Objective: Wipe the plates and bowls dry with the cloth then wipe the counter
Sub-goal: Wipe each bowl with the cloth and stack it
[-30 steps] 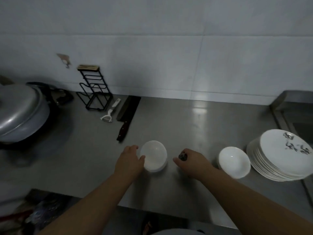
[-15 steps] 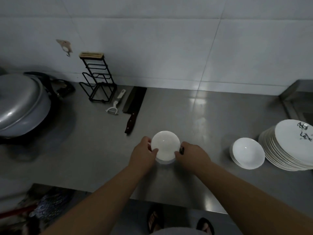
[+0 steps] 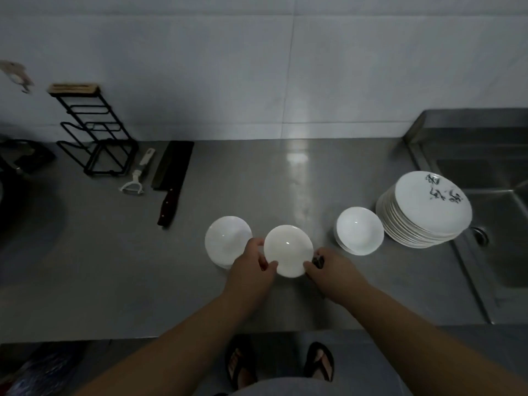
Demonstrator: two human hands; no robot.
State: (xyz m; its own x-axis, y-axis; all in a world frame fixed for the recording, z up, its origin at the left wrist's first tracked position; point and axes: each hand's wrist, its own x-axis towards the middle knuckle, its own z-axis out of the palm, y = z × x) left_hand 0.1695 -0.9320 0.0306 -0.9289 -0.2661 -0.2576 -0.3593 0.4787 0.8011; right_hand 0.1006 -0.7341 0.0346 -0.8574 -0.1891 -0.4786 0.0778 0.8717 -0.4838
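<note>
Bowl in hands: one white bowl (image 3: 288, 250) is being held between both hands, just above the bench (image 3: 314, 184), near its front edge.
Left hand: the left hand (image 3: 251, 270) is pinching the bowl's left rim with thumb and fingers.
Right hand: the right hand (image 3: 334, 270) is touching the bowl's right rim with its fingertips and is curling round something small and dark (image 3: 317, 262). I cannot tell if that is the cloth.
Other bowls: one bowl stack (image 3: 228, 241) is sitting just left of the held bowl, partly behind the left hand. Another bowl stack (image 3: 359, 230) is sitting to the right, just beside the plates (image 3: 425, 210).
Plates: they are sitting in a tall pile next to the sink (image 3: 485, 195).
Done so far: it looks like the bowls are being worked through now.
Left to do: the plates and the bench seem to be waiting for their wipe.
</note>
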